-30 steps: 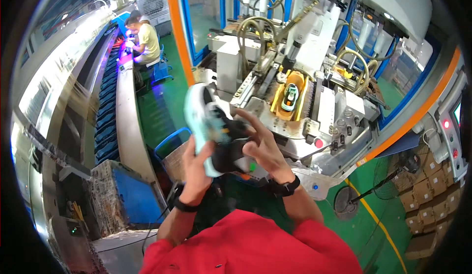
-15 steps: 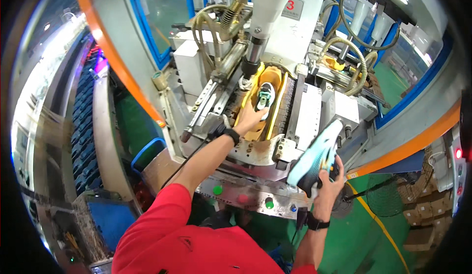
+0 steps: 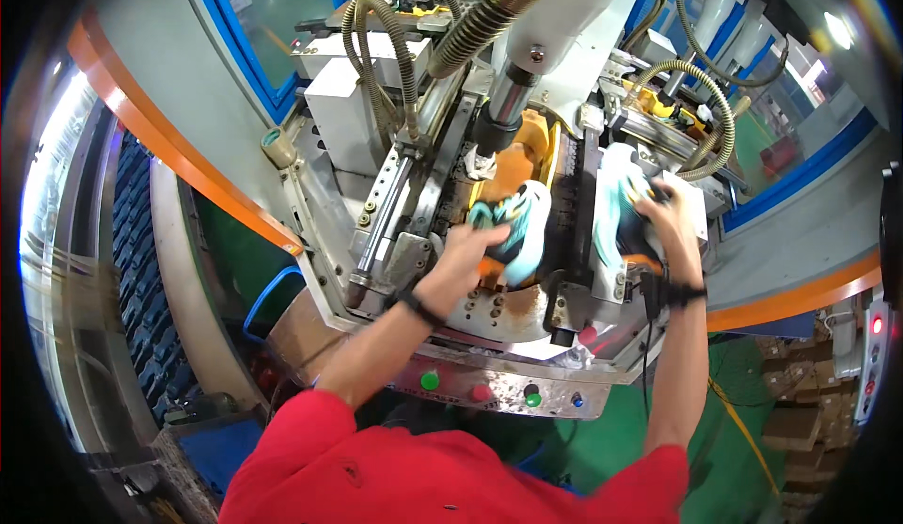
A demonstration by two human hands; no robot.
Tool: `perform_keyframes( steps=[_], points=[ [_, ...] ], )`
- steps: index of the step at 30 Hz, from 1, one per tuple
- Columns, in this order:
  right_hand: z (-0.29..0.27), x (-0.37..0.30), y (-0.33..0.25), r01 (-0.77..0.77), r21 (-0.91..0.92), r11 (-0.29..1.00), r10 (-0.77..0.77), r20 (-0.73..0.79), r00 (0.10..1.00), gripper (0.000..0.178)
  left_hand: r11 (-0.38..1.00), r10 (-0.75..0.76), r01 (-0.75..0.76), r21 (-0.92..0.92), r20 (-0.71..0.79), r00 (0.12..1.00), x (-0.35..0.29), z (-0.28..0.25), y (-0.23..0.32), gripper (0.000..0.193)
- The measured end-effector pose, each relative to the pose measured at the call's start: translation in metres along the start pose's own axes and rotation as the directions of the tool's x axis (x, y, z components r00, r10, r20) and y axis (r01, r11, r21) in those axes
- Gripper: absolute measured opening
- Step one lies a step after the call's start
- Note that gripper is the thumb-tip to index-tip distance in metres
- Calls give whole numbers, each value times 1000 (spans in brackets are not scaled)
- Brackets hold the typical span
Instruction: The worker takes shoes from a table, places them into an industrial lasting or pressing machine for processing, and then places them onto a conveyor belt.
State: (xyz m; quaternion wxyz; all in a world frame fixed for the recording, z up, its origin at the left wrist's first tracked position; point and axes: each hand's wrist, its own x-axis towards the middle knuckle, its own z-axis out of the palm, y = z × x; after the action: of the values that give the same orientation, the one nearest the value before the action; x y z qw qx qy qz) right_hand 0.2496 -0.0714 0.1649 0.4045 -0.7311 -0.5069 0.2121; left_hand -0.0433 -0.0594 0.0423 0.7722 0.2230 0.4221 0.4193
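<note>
My left hand (image 3: 459, 262) is closed on a teal, white and black sneaker (image 3: 531, 232), its thumb across the laces. That sneaker is tilted over the near end of a press bed with yellow and orange pads (image 3: 519, 162); whether it still touches the pads I cannot tell. To the right, my right hand (image 3: 675, 221) grips a second sneaker (image 3: 609, 206), pale blue with a dark side, beside the bed and above a white block (image 3: 583, 185). Both shoes are a little blurred. Above the bed hangs a metal press rod with a black end (image 3: 496, 131).
Coiled hoses (image 3: 362, 30) and metal side clamps (image 3: 400, 185) flank the bed. A front panel (image 3: 503, 397) carries coloured buttons. An orange-edged guard (image 3: 179, 171) curves around at the left, near a conveyor with dark pieces (image 3: 141, 270). Stacked cartons (image 3: 795, 425) stand at the lower right.
The left-hand sneaker has come up from the pads toward me and is turned on a slant. My right hand has carried its sneaker up and forward, beside the press bed.
</note>
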Motion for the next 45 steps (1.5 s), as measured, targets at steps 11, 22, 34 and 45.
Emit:
perform_keyframes(
  steps=[11,22,34,45],
  points=[
    [270,56,26,119,-543,831,-83,90,992,39,933,361,-344,108,-308,880,-287,-123,24,54],
    [210,-156,-41,507,21,862,-504,152,850,25,836,365,-549,-12,-735,572,-363,-173,-52,27],
    [330,-318,118,559,116,821,-540,476,694,24,867,284,-493,-71,-744,606,-358,-137,-68,30],
    [91,26,-171,854,281,438,-568,-649,505,65,866,282,-488,-109,-700,656,-342,-142,-73,32]
  ],
)
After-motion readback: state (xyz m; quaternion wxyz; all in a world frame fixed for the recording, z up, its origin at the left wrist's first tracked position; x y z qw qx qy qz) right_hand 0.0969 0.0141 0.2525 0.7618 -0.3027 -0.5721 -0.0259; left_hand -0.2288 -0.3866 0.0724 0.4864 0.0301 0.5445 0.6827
